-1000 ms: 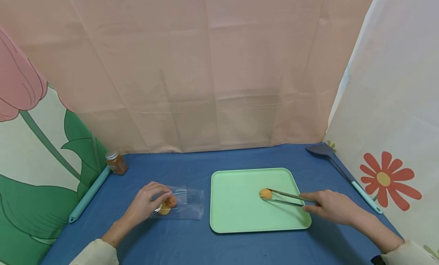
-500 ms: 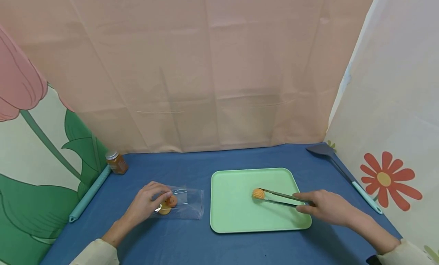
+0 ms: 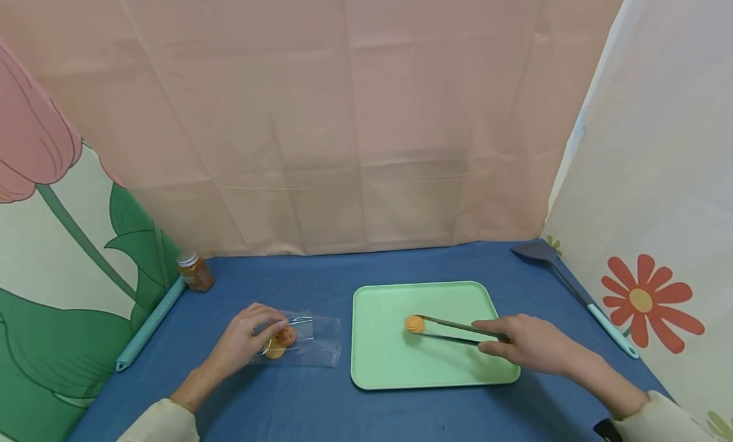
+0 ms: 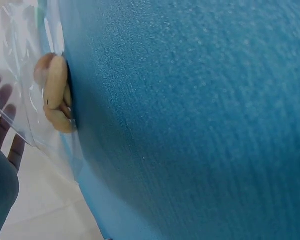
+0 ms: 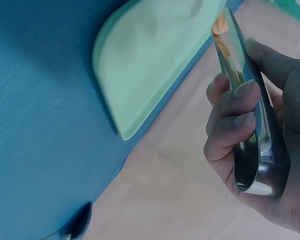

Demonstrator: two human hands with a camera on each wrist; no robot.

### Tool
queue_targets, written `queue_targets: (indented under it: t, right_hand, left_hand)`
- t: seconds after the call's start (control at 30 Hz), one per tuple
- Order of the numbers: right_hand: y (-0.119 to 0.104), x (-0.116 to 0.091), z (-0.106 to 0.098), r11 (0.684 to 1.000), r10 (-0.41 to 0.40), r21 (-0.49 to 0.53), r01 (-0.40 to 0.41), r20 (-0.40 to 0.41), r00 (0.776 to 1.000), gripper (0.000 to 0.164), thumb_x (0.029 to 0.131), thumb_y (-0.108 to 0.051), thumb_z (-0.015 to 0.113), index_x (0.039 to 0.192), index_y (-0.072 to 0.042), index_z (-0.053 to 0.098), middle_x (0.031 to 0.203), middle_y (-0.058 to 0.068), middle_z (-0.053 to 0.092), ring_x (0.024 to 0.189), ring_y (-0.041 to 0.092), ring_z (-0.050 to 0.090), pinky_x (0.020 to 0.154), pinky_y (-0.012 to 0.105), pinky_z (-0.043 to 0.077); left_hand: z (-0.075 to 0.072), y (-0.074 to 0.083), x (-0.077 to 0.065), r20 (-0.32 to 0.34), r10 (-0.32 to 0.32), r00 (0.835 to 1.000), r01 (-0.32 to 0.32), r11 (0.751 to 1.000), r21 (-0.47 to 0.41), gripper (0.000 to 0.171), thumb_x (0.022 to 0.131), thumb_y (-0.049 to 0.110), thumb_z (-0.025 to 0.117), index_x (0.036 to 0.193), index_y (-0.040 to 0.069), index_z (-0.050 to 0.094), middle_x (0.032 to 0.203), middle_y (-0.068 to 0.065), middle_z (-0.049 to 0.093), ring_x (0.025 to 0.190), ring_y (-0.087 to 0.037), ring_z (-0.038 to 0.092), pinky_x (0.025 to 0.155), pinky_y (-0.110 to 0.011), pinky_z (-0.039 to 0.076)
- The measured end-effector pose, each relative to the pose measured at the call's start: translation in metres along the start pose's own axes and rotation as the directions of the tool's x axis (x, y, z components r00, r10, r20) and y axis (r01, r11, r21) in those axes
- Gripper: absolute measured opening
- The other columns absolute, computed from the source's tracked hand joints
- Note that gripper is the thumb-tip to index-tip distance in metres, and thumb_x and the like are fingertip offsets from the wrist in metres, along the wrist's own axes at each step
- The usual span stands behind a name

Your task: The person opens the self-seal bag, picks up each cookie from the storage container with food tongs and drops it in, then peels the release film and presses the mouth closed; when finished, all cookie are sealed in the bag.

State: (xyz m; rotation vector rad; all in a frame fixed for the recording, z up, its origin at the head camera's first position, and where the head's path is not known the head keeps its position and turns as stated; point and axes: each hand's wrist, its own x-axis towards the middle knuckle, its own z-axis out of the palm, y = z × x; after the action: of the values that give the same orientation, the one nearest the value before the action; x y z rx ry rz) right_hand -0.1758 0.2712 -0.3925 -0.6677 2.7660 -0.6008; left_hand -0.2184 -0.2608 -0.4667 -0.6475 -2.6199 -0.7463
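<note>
My right hand (image 3: 518, 342) grips a pair of metal tongs (image 5: 262, 150). At their tips an orange-yellow swirled cookie (image 3: 414, 324) is pinched, held over the left-middle of the light green tray (image 3: 395, 369). Left of the tray, my left hand (image 3: 249, 337) pinches a clear plastic bag (image 3: 325, 341) near its left end. Inside the bag lie a reddish-brown round cookie (image 3: 287, 336) and a pale yellow one (image 3: 275, 350). The left wrist view shows several cookies (image 4: 57, 85) stacked in the bag, partly overlapping. Part of the thumb side is hidden there.
A jar (image 3: 196, 273) with a silver lid stands at the back left, beside a rolled teal bundle (image 3: 150, 324). Along the right edge lies a dark spatula (image 3: 572, 292) with a light blue handle. Blue cloth (image 3: 321, 407) covers the table.
My right hand has moved left, carrying the tongs and the swirled cookie across the tray toward the bag. The left hand and bag have stayed in place.
</note>
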Motion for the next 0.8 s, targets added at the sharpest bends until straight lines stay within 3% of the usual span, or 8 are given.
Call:
queue_targets:
  t: [0.1,0.37,0.8]
  right_hand:
    - [-0.005,0.003,0.000,1.000,-0.027,-0.005,0.027,-0.012,1.000,0.054,0.095,-0.058,0.059,0.137,-0.024,0.063,0.118,-0.003,0.073,0.085,-0.004,0.061,0.064,0.025,0.046]
    - [-0.021,0.014,0.003,0.997,-0.075,-0.007,0.075,-0.023,0.997,0.047,0.096,-0.050,0.062,0.136,-0.025,0.064,0.105,-0.009,0.071,0.074,-0.006,0.055,0.060,0.023,0.043]
    - [-0.043,0.033,0.007,0.991,-0.132,0.007,0.132,0.004,0.991,0.046,0.097,-0.048,0.062,0.137,-0.025,0.063,0.115,-0.005,0.072,0.078,-0.006,0.056,0.061,0.023,0.044]
  left_hand:
    - [0.000,0.000,0.000,0.003,-0.005,1.000,0.005,1.000,-0.001,0.011,0.094,0.027,0.071,0.103,0.027,0.078,0.106,0.019,0.069,0.102,-0.002,0.059,0.082,-0.035,0.056]
    - [0.000,0.000,0.000,-0.010,0.001,1.000,0.000,1.000,0.011,0.011,0.093,0.024,0.073,0.102,0.026,0.078,0.105,0.018,0.070,0.102,-0.004,0.060,0.083,-0.038,0.056]
    - [0.001,-0.002,-0.001,-0.004,0.004,1.000,-0.004,1.000,0.010,0.011,0.095,0.029,0.071,0.102,0.026,0.078,0.105,0.019,0.069,0.102,-0.003,0.060,0.081,-0.036,0.056]
